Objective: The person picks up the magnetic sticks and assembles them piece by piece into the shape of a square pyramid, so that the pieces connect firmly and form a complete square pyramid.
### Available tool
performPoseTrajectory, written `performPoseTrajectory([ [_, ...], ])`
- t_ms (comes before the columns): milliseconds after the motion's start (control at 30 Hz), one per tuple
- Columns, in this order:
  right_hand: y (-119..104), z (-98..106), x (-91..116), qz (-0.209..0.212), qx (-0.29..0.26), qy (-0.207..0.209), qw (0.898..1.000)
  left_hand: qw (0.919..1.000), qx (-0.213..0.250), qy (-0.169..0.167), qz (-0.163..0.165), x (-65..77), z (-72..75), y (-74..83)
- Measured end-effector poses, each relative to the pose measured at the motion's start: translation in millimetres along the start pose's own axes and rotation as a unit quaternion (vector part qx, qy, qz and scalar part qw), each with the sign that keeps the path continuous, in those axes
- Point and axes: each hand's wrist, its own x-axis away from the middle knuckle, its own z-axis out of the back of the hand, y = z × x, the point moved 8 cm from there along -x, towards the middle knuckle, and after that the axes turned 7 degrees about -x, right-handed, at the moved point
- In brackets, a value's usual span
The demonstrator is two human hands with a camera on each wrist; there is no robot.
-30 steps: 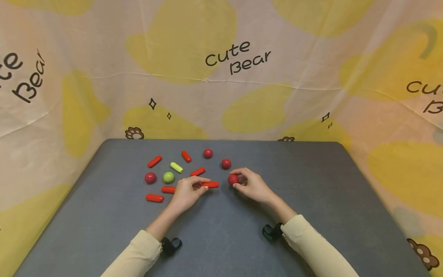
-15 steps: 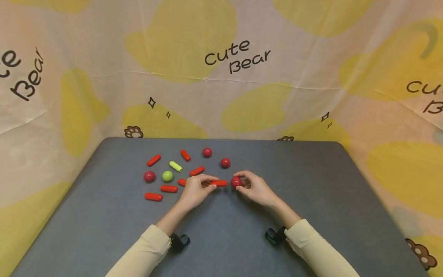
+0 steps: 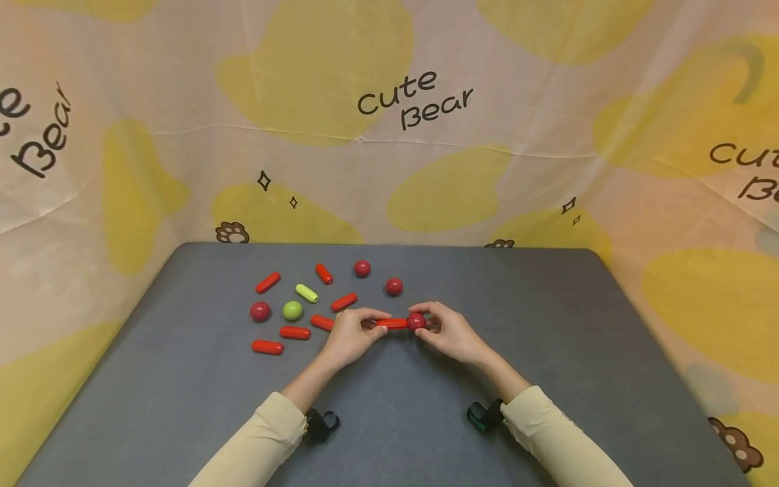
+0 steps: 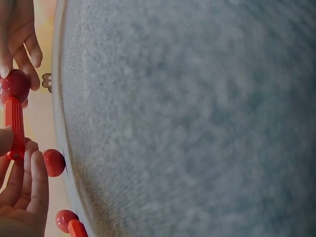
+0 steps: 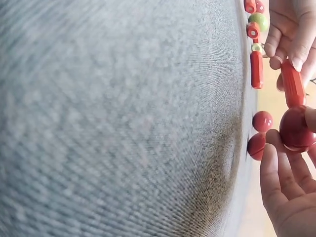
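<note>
While left fingers (image 3: pixel 374 313) pinch red stick (image 3: pixel 395 324), right fingers (image 3: pixel 429 306), spread ball-wide, grip red ball (image 3: pixel 416 321) touching stick's end.

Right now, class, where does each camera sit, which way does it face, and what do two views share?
Head: worn on the head, facing forward and down at the grey table; left hand, right hand and both sleeves show.
Left wrist: worn there, facing past the left hand across the table to the patterned cloth; both hands show.
Right wrist: worn there, facing past the right hand; both hands show, sideways.
Shared by both wrist views: the ridged red rod touching the dark red ball.
</note>
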Motion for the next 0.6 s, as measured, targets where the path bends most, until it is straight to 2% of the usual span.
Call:
performPoseTrajectory([
  [233, 0.2, 1.2, 0.8, -0.002, 0.005, -0.010, 1.000, 0.9999, -0.004, -0.006, -0.013, 1.1, 1.5, 2.8],
  [600, 6.5, -0.9, 2.9, -0.010, -0.008, -0.033, 0.999, 0.9985, -0.011, -0.042, -0.033, 1.1, -1.6, 7.8],
])
